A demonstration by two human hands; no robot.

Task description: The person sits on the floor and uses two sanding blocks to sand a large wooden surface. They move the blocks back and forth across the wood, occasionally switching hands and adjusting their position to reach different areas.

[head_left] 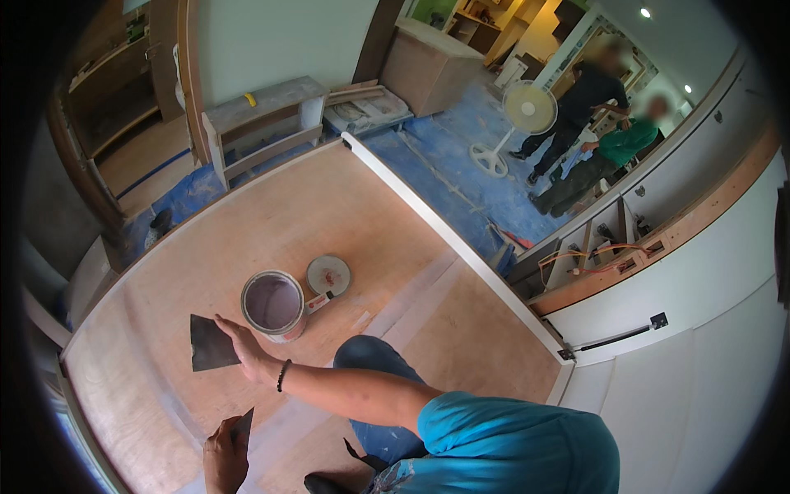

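Note:
My right hand (250, 355) reaches over the plywood panel (296, 204), gripping a broad dark flat spreader blade (213, 346) by one edge. Lower down, at the bottom left, my left hand (223, 456) holds a second thin spreader blade (243, 432), seen nearly edge-on. An uncapped metal can (289, 333) stands on the panel just beyond my right hand, with purplish-grey compound (271, 304) inside. Beside it lies a round lid (328, 272) with reddish marks. A small labelled tool (320, 301) lies between can and lid. Pale filler bands (290, 423) cross the wood.
My bent knee (376, 355) rests on the panel, which has a white raised edge (426, 210). Beyond are a low shelf unit (265, 123), a pedestal fan (528, 110) and two people on blue floor sheeting (441, 160). Loose wires (592, 252) and a gas strut (617, 333) are at right.

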